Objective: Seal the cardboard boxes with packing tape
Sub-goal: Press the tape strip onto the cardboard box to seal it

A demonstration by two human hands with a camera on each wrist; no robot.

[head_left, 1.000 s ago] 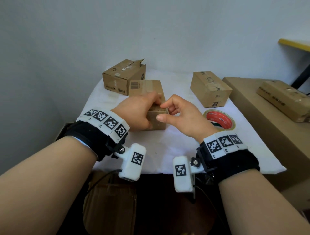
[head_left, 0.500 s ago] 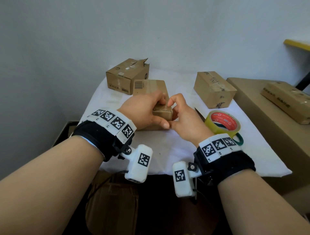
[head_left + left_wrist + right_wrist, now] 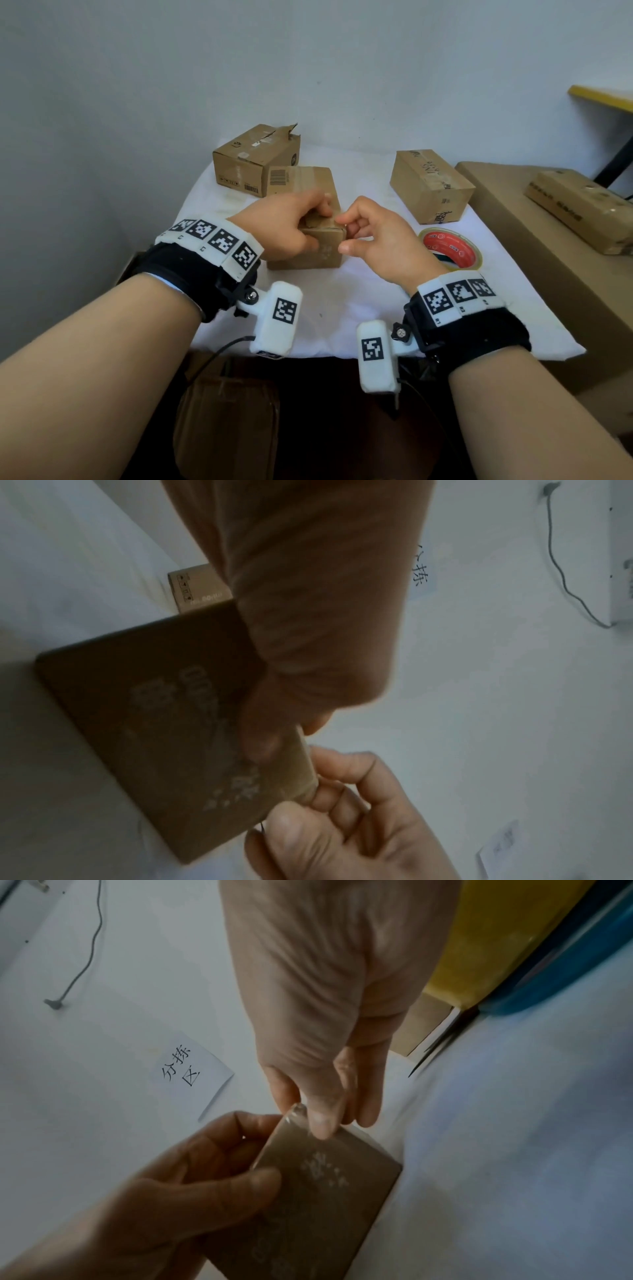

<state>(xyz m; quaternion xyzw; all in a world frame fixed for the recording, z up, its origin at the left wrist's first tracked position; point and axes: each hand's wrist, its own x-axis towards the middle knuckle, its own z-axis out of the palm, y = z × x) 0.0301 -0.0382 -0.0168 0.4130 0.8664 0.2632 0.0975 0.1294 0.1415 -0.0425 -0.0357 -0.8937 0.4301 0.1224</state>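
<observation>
Box (image 3: 310,240) between both hands, standing on white cloth (image 3: 342,301) over the table. Left hand (image 3: 281,226) curled over its near top corner, thumb down the front face, gripping. Right hand (image 3: 373,240) at the box's right top edge, thumb and forefinger pinched close, the rest curled; cannot tell whether it nips a tape end or only the cardboard.

Progress, as judged: this box seems mid-seal. A glossy strip appears to run along its top; the end near the right fingers looks unfinished. Tape roll (image 3: 451,249), red-cored, lies flat just right of the right hand, untouched. Beyond the left hand, a box with a torn flap (image 3: 255,159) looks unsealed. Beyond the right hand, another box (image 3: 431,185) appears closed; tape there is unclear.

Room: plain pale wall behind. A large carton (image 3: 548,240) right of the table carries a flat box (image 3: 582,209). Yellow-edged shelf far right.
</observation>
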